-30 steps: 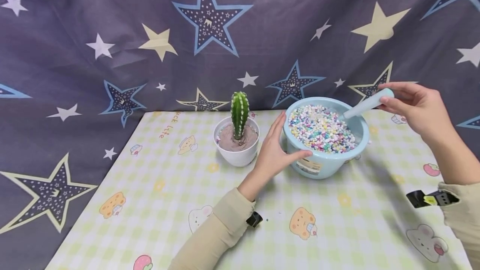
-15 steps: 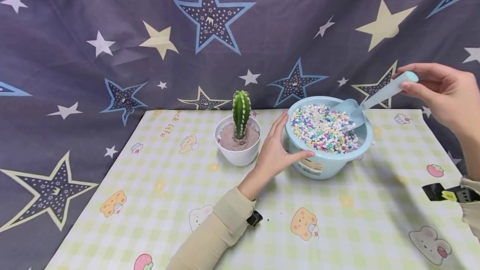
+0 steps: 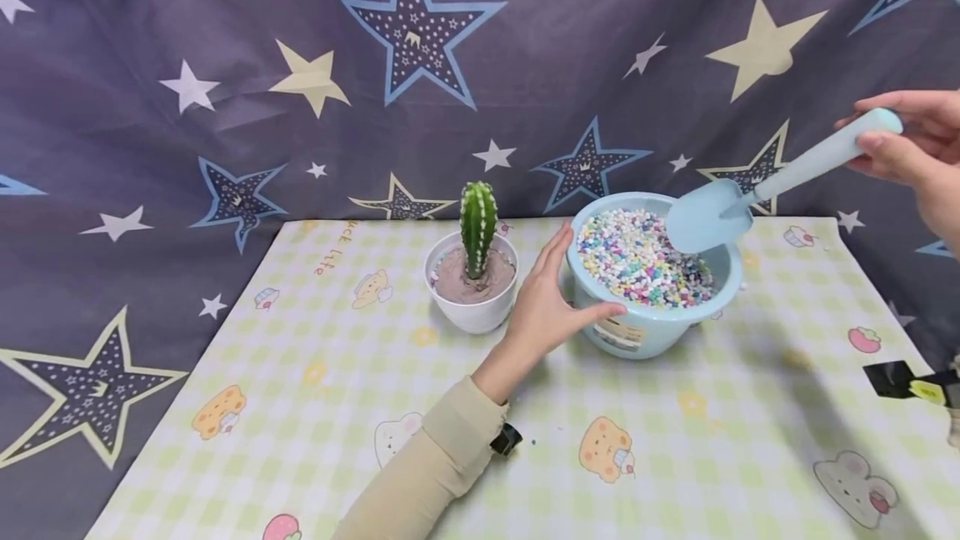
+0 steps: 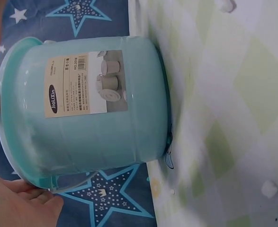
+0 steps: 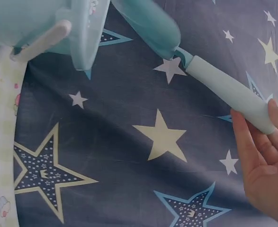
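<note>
A light blue plastic bucket [image 3: 648,332] with a paper label [image 4: 84,85] stands on the table, well filled with small multicoloured pebbles [image 3: 637,261]. My left hand [image 3: 543,311] rests against its near left side, thumb on the rim and fingers straight along the wall. The handle end of a light blue hand shovel [image 3: 708,215] is pinched between thumb and fingers of my right hand [image 3: 918,148]. The shovel slants down to the left, its blade over the bucket's back right rim. In the right wrist view, my right hand [image 5: 266,165] grips the pale handle [image 5: 228,90].
Left of the bucket stands a white pot [image 3: 474,319] with a cactus [image 3: 477,227] in brownish soil. A green checked tablecloth [image 3: 337,407] covers the table, and a few loose pebbles [image 4: 270,189] lie on it. A star-patterned curtain [image 3: 525,48] hangs behind.
My right hand has moved up and to the right, drawing the shovel blade out of the pebbles to above the rim. My left hand stays against the bucket.
</note>
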### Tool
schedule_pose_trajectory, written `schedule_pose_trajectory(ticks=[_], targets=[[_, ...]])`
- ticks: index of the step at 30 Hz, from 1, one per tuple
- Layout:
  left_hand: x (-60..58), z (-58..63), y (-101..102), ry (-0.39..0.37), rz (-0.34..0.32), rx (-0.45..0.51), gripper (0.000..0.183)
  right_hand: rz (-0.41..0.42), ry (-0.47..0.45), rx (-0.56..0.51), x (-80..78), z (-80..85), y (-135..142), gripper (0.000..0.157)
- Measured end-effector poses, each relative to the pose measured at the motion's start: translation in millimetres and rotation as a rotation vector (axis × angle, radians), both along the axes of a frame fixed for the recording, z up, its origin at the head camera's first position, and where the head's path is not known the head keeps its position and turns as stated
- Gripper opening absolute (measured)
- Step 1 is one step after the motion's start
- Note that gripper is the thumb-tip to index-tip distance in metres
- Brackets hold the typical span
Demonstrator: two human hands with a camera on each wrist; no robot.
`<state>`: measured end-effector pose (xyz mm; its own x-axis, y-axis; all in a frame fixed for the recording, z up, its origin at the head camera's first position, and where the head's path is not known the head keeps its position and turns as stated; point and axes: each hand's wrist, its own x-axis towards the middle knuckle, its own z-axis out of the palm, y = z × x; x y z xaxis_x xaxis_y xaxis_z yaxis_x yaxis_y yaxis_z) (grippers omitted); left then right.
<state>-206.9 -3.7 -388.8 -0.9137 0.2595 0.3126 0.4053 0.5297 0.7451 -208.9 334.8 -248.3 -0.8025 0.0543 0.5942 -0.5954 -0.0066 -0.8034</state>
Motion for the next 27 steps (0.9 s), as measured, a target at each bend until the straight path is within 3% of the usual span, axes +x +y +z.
schedule_pose_trajectory(ticks=[8,16,17,21,27], targets=[[-0.9,2.3,-1,0.018,0.008,0.004,0.115,-0.057,-0.006,-0.096,8.9,-13.2,1,0.022],[1.6,2.5,2,-0.009,0.004,-0.012,0.115,-0.233,0.033,0.03,16.4,-29.1,3,0.025],[2.5,1.9,2,-0.01,0.002,-0.01,0.115,-0.244,0.048,0.037,17.7,-30.6,1,0.025],[6.4,-2.9,-1,-0.01,0.011,-0.017,0.115,-0.158,0.112,-0.01,23.0,-35.4,-9,0.02],[1.5,-2.0,-1,0.018,0.017,-0.024,0.115,-0.276,0.107,0.09,27.7,-37.8,-15,0.028]])
